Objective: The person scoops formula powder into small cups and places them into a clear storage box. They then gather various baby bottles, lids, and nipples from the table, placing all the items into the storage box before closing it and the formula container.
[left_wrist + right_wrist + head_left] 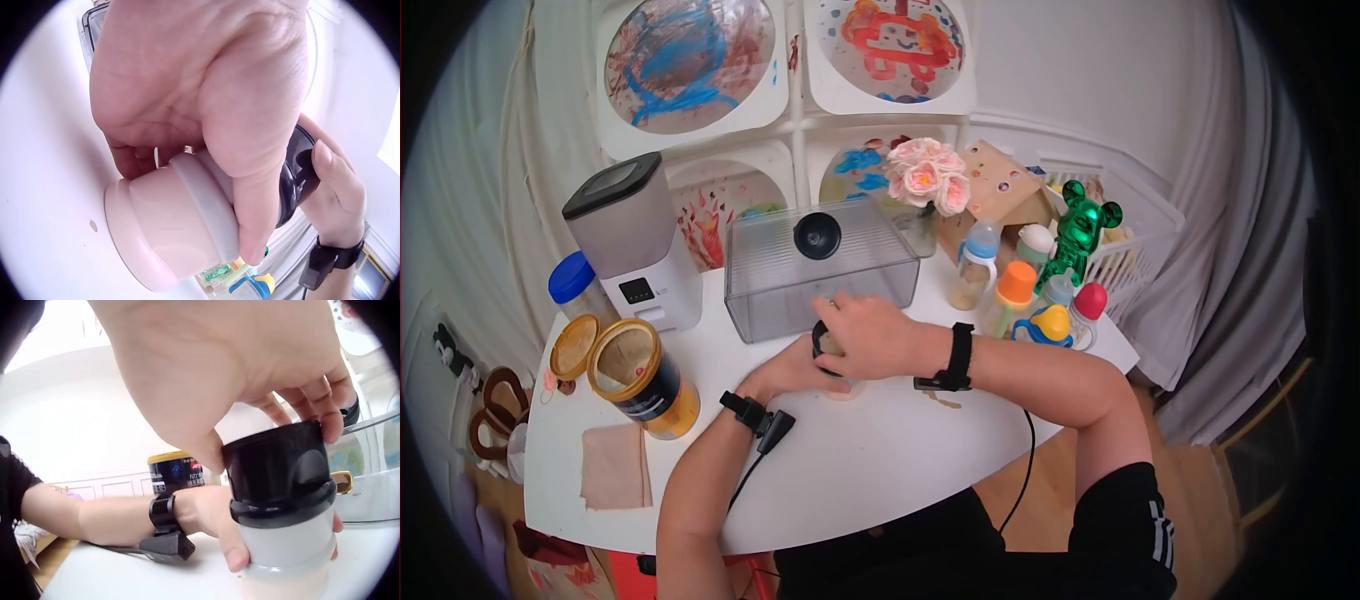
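Between my hands, upright near the middle of the white table [850, 450], stands a small container with a pink base [162, 231], a pale middle section [290, 540] and a glossy black cap [278, 478]. My left hand [785, 370] grips the pale section from the side, its thumb along the wall in the left wrist view. From above, my right hand [875, 335] holds the black cap, thumb on one side and fingers on the other. In the head view the hands hide most of the container.
Behind the hands stands a grey see-through bin [820, 290] with a round black piece [817, 236] on top. At left are an open gold can [662, 395], a folded cloth [615, 468] and a white-grey dispenser [635, 240]. Several baby bottles [1012, 287] stand at right.
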### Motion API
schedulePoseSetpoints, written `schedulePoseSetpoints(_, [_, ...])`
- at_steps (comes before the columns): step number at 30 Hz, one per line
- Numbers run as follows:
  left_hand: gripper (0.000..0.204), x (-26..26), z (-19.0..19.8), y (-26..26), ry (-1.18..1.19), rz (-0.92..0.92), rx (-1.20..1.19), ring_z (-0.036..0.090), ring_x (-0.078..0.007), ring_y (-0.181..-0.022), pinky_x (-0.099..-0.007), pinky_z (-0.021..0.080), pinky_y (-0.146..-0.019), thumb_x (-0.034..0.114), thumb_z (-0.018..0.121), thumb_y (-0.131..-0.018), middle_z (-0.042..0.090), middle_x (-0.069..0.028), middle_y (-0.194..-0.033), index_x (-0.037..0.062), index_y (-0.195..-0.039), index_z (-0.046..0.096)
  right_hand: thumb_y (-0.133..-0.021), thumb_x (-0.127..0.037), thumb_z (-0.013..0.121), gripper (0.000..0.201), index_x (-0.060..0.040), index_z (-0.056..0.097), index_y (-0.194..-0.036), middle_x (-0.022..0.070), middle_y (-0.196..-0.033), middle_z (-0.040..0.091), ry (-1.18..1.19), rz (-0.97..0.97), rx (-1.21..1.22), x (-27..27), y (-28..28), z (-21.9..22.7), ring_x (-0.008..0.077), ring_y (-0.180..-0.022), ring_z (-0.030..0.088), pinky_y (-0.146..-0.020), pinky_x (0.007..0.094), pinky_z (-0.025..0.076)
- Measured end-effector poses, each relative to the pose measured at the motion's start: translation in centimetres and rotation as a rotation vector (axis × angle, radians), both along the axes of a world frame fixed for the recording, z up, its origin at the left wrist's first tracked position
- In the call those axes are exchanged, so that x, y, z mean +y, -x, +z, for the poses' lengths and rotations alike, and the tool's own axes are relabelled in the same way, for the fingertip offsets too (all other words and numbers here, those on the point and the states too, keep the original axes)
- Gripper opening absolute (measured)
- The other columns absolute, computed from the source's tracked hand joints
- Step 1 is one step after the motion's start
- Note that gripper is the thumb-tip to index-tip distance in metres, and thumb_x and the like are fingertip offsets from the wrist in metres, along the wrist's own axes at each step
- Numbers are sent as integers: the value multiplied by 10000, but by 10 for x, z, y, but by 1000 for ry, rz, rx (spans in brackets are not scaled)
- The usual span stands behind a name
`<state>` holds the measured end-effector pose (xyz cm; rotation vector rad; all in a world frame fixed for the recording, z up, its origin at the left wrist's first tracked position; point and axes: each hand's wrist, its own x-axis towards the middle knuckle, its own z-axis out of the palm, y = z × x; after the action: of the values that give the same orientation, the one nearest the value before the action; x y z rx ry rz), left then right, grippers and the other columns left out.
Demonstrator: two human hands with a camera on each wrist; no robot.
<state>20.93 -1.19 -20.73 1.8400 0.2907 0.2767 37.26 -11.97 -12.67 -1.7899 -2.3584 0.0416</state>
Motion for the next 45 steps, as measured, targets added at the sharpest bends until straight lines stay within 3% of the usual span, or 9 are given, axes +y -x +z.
schedulePoseSetpoints(5, [705,2,-2,-1,9,-35,-44,618,-149,-1174,-336,509,-1041,61,950,-703,693,-25,-1248,51,-1328,624,-877,-445,811,800,33,490,-1432,272,-1113,655,-69,189,141,3,-14,-4,471,-1019,689,-893,518,576])
schedulePoseSetpoints(11, [795,12,-14,-2,31,-50,88,606,-147,-1203,-340,500,-1065,57,959,-698,668,-31,-1291,65,-1389,567,-839,-328,856,832,8,455,-1485,257,-1240,614,182,-171,-40,-3,15,20,459,-1144,656,-965,500,558])
schedulePoseSetpoints(17, [856,12,-15,-3,29,-41,22,596,-158,-1240,-348,496,-1080,68,970,-671,652,-29,-1329,68,-1416,548,-818,-393,864,857,12,479,-1467,248,-1230,629,-84,215,41,4,-14,-1,460,-1129,658,-945,502,561])
schedulePoseSetpoints(22, [950,15,-17,-7,-7,-100,-52,559,-164,-1277,-363,478,-1102,83,985,-646,623,-39,-1369,67,-1462,498,-833,-472,833,737,12,554,-1315,254,-1094,670,-143,-33,-37,-10,4,5,465,-968,693,-830,507,579])
schedulePoseSetpoints(23, [680,4,-8,-2,-22,-61,-161,622,-132,-1173,-332,520,-1032,59,944,-701,712,-39,-1259,47,-1320,663,-831,-488,830,726,12,563,-1285,252,-1067,672,-170,-63,-48,-9,7,-1,463,-945,695,-811,507,580])
schedulePoseSetpoints(24, [680,4,-9,-3,-26,-52,-111,622,-130,-1173,-331,520,-1029,63,948,-702,712,-37,-1258,47,-1319,663,-829,-504,827,717,12,571,-1256,249,-1041,675,-198,-87,-55,-7,8,-4,461,-922,698,-793,506,582])
schedulePoseSetpoints(29, [731,8,-11,-3,4,-35,-18,627,-131,-1180,-323,514,-1041,79,966,-704,706,-26,-1284,47,-1355,635,-799,-233,848,638,27,563,-1307,241,-1087,672,-83,21,26,-4,5,10,448,-989,692,-851,512,576])
schedulePoseSetpoints(38, [778,8,-10,-3,-21,-52,-23,613,-153,-1221,-332,472,-1108,87,963,-712,685,-44,-1328,43,-1404,610,-762,-68,837,757,-30,540,-1457,189,-1230,657,-115,267,135,-1,-20,22,428,-1181,631,-1031,504,504])
schedulePoseSetpoints(45, [662,9,-10,-2,-114,-45,1,598,-143,-1132,-325,485,-1052,127,962,-723,689,-26,-1206,55,-1295,636,-768,-75,844,779,-53,540,-1484,204,-1283,657,-123,-52,27,-14,-64,24,405,-1216,634,-1037,494,510])
